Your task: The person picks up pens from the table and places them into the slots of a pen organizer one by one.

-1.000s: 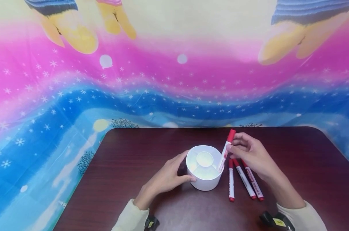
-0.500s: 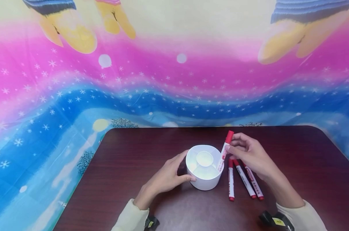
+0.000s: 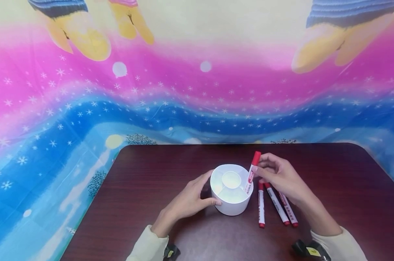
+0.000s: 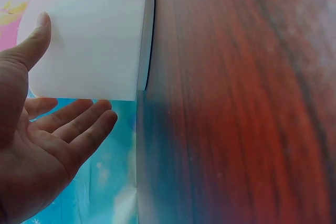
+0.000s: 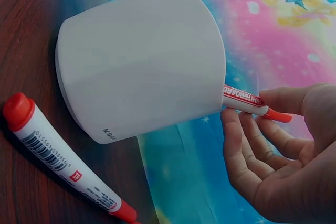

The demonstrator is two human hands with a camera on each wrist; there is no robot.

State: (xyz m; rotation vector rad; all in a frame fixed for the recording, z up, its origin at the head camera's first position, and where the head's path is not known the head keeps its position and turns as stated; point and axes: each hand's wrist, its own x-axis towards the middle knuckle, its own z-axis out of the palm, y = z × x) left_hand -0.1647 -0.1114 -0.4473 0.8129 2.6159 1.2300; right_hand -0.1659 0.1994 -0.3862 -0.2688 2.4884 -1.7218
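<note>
A white round pen holder [image 3: 233, 209] with compartments and a central cup stands on the table. My left hand [image 3: 190, 199] grips it from the left, thumb on the near wall and fingers around the far side; the left wrist view shows the thumb against the holder [image 4: 94, 40]. Between thumb and fingers, my right hand [image 3: 283, 177] pinches a red-capped whiteboard marker [image 3: 255, 159] near its cap. The marker leans right, its lower end inside the holder's right compartment. From the right wrist view, the holder's wall [image 5: 142, 66] hides that lower part, while the marker's lettering [image 5: 244, 98] shows above the rim.
Three more red-and-white markers lie to the holder's right: one nearest it [image 3: 261, 208], a middle one [image 3: 276, 204] and an outer one [image 3: 289, 210], partly under the right hand. A dark wooden table [image 3: 145, 170] ends at a printed cloth backdrop [image 3: 184, 90].
The right hand has lowered the marker slightly, down and left, so more of it sits within the holder. The left hand and holder have stayed in place.
</note>
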